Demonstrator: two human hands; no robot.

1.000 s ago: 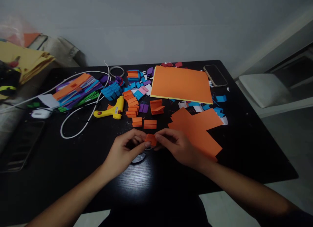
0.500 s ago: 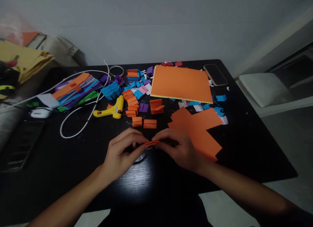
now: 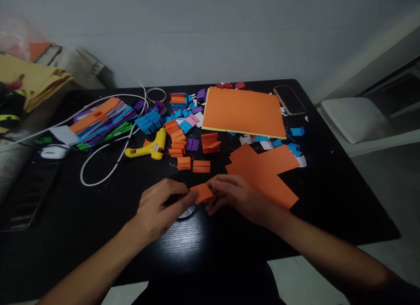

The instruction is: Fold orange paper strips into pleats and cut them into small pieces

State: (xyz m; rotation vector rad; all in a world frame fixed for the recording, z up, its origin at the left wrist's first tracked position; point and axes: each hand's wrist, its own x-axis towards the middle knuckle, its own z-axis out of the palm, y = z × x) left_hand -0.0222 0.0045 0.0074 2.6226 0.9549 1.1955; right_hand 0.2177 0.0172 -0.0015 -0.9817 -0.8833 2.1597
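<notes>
A small folded piece of orange paper [image 3: 202, 193] is held just above the table, its flat face turned up. My left hand [image 3: 159, 206] pinches its left edge between thumb and fingers. At the right edge, the fingers of my right hand [image 3: 234, 193] are curled against the paper, and some fingertips are hidden behind it. Under my left hand lies a dark ring-shaped object [image 3: 187, 214], partly covered. Just beyond my hands are small folded orange pieces [image 3: 201, 166] and a larger folded orange piece [image 3: 210, 143]. Cut orange sheets [image 3: 259, 169] lie beside my right forearm.
A yellow glue gun [image 3: 149, 149] lies left of the orange pieces, near a looped white cable [image 3: 82, 171]. Farther back are a stack of orange sheets [image 3: 244, 110], a blue folded bundle [image 3: 150, 122] and multicoloured paper strips [image 3: 105, 121]. A phone [image 3: 289, 100] rests at the back right.
The orange paper has turned from edge-on to showing its flat face. My right hand's fingers have shifted and spread a little at its edge; my left hand has moved slightly down.
</notes>
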